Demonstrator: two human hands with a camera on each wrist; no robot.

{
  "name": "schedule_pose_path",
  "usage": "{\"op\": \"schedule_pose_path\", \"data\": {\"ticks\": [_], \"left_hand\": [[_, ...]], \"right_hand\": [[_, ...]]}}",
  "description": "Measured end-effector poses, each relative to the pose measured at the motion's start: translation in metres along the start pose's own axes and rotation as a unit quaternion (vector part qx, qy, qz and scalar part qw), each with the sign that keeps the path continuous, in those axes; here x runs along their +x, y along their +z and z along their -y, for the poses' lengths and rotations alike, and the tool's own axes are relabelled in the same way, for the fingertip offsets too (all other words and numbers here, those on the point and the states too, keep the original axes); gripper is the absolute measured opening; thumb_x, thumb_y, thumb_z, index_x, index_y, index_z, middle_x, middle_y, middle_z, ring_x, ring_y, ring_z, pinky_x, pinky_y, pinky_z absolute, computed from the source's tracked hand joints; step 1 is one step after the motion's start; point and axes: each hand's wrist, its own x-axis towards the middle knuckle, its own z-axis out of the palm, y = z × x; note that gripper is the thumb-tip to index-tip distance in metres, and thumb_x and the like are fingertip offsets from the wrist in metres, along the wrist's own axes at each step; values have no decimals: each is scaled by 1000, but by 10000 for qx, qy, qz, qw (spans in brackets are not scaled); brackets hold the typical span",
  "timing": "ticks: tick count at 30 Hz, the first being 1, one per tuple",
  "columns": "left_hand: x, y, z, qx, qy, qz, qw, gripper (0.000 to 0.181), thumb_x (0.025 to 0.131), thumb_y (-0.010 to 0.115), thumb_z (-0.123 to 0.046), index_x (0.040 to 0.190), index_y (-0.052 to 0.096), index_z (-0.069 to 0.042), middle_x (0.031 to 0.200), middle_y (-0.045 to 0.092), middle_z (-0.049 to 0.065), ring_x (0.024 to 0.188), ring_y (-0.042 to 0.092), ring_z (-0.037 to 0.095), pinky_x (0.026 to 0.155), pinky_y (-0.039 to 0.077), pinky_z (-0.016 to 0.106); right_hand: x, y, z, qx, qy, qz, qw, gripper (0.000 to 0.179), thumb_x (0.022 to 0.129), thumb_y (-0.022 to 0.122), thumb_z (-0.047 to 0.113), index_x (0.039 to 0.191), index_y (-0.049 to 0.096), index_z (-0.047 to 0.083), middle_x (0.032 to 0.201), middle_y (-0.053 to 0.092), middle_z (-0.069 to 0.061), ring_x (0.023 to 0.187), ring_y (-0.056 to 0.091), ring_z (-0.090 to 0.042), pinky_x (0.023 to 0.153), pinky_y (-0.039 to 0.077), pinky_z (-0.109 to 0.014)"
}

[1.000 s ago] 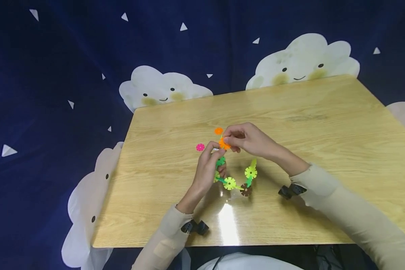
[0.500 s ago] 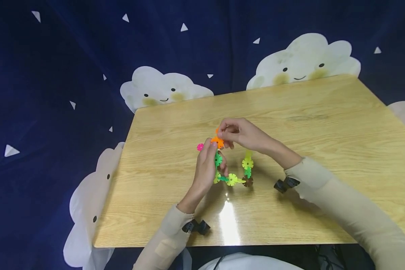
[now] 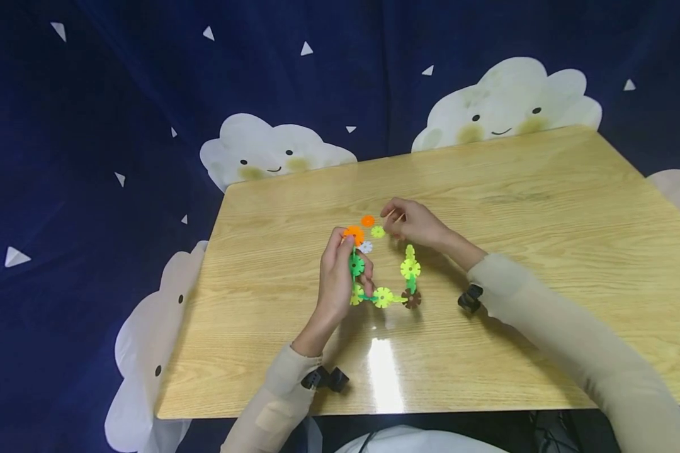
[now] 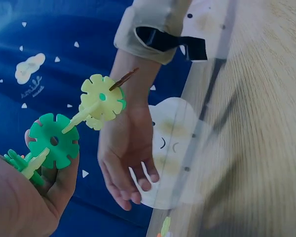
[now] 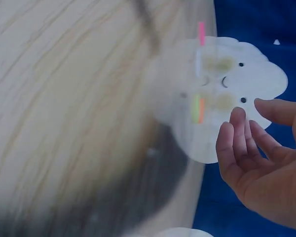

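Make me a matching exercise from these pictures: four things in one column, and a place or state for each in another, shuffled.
1. left hand
2. right hand
3. brown disc
4. white disc

A. loose on the table
B. holding nothing
C. joined into the chain
D. holding the chain

Pairs: 1-D, 2-B, 3-C, 4-A

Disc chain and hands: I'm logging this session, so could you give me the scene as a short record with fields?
Left hand: grips the chain and an orange disc
Right hand: holds nothing; beside the yellow-green disc
Chain shape: U, open toward the far side
Other loose pieces: second orange disc, white disc; pink disc, seen in the right wrist view
Surface: wooden table
Backdrop: dark blue, with clouds and triangles
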Motion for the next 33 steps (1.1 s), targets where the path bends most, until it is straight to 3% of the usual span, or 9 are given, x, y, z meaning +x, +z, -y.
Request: {"op": "schedule_pose_path", "data": {"ticks": [9, 14, 24, 29, 33], "left_hand": [[-2, -5, 0, -88, 137, -92, 9998, 27, 107, 34, -35, 98, 43, -11, 57, 51, 13, 35, 51, 21, 35, 50, 43], [-2, -10, -1, -109, 15, -229, 9997, 26, 106, 34, -34, 96, 42, -12, 56, 51, 11, 34, 50, 20, 36, 50, 42], [-5, -16, -2, -287, -124, -281, 9991, 22, 107, 33, -30, 93, 40, -14, 56, 50, 10, 34, 49, 19, 35, 49, 38], [-8, -19, -3, -244, -206, -316, 9990, 22, 107, 32, -30, 94, 41, -15, 57, 52, 10, 35, 50, 20, 35, 48, 37], [-9, -24, -4, -179, -221, -463, 9985, 24, 107, 33, -30, 94, 41, -11, 56, 53, 8, 35, 51, 20, 34, 48, 37]], "right_hand": [[10, -8, -18, 422, 476, -151, 9979, 42, 92, 63, 6, 130, 47, -4, 111, 54, -22, 84, 63, -39, 69, 57, -45], [14, -11, -22, 516, 676, -157, 9962, 42, 92, 62, 5, 130, 46, -4, 107, 53, -20, 82, 62, -36, 70, 56, -46], [30, 4, -24, -18, 798, 256, 9965, 41, 86, 69, 5, 123, 52, -4, 93, 52, -11, 75, 63, -25, 58, 54, -29], [35, 12, -21, -368, 918, 156, 9950, 40, 83, 74, 6, 118, 57, -2, 90, 51, -9, 66, 59, -19, 53, 48, -24], [40, 20, -20, -1005, 737, -35, 9922, 40, 81, 78, 13, 114, 61, -1, 92, 53, -10, 65, 55, -16, 57, 45, -25]]}}
